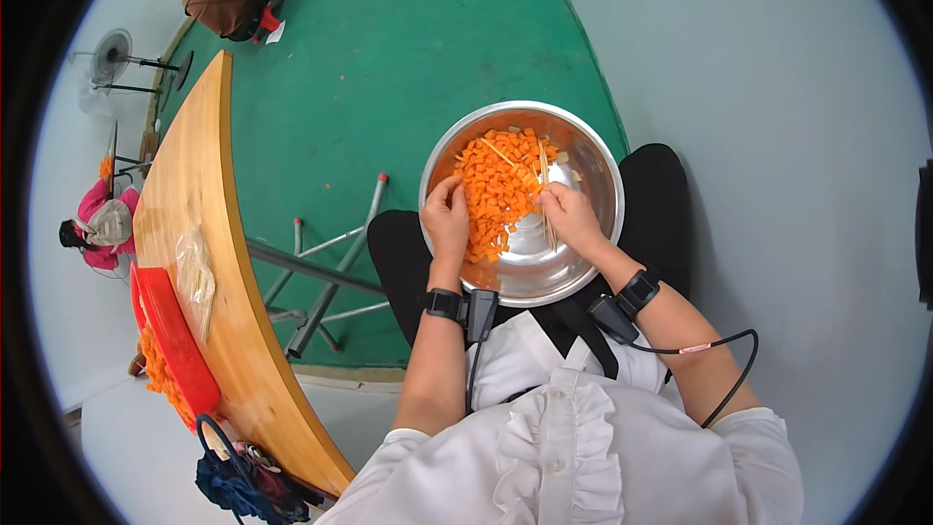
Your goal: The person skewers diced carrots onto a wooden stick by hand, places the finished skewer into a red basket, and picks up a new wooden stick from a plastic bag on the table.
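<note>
Both hands work in a bowl of diced carrot held on the lap.

The metal bowl sits at the centre of the frame, with the pile of carrot cubes filling its upper left half. The left hand rests at the bowl's left rim, fingers curled together on the cubes; whether it pinches one cannot be told. The right hand is just right of the pile, fingers closed on a thin wooden skewer that stands roughly upright in the frame. At the left edge of the frame a wooden table carries a red tray with more carrot. Two other people sit far off at upper left.
</note>
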### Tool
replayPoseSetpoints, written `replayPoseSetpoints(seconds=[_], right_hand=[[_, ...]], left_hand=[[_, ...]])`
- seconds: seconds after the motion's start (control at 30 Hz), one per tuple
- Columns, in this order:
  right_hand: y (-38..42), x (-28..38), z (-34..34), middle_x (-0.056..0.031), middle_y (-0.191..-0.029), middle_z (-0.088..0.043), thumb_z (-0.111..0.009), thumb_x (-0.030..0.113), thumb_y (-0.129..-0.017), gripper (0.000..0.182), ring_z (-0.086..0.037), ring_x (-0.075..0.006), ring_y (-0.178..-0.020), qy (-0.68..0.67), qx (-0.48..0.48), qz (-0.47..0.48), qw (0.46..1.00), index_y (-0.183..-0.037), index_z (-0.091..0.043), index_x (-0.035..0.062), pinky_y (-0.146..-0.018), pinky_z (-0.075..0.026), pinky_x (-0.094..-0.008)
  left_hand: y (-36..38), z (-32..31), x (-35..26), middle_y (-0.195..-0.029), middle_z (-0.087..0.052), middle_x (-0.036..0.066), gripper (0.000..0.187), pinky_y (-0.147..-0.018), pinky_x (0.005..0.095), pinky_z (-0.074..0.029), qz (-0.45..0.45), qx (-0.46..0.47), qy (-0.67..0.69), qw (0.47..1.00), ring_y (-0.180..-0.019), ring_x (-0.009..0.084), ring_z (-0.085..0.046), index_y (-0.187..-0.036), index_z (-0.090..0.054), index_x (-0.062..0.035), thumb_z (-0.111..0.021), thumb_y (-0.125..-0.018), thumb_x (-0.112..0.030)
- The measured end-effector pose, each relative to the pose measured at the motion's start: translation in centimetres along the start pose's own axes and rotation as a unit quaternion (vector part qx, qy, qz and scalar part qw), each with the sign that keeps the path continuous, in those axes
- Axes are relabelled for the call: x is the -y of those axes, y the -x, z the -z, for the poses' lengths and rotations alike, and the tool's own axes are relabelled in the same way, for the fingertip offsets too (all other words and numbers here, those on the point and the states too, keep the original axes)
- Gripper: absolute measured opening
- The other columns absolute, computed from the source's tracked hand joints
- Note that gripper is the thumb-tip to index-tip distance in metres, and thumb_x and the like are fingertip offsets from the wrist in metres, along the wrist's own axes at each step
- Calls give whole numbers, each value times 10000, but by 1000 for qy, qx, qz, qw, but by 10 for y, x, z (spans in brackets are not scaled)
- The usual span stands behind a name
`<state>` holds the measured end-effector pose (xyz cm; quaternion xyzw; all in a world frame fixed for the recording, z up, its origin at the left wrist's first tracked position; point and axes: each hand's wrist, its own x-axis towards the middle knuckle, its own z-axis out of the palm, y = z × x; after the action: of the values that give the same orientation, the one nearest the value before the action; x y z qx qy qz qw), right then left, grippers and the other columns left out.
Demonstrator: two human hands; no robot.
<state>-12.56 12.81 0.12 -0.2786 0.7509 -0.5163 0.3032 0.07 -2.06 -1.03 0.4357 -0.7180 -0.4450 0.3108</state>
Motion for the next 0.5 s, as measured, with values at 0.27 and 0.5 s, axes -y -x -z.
replayPoseSetpoints(seconds=[0.27, 0.5], right_hand=[[1, -1, 7, -163, -688, -612, -465, 189, -842, 247, -609, -261, -657, -2, 6, -14, 1000, -794, -606, -9, -616, -457, -342], [5, 7, 10, -189, -652, -570, -468, 192, -841, 233, -586, -295, -626, 2, 79, -29, 996, -762, -560, -7, -583, -429, -376]], left_hand=[[12, 15, -13, -833, -529, 144, 179, -680, 373, -474, -146, 216, -331, 907, -776, 309, -565, -849, -630, -5, -659, -674, -28], [1, 9, 8, -788, -617, 113, 147, -577, 287, -478, -6, 128, -98, 987, -668, 198, -614, -900, -627, 17, -610, -779, -65]])
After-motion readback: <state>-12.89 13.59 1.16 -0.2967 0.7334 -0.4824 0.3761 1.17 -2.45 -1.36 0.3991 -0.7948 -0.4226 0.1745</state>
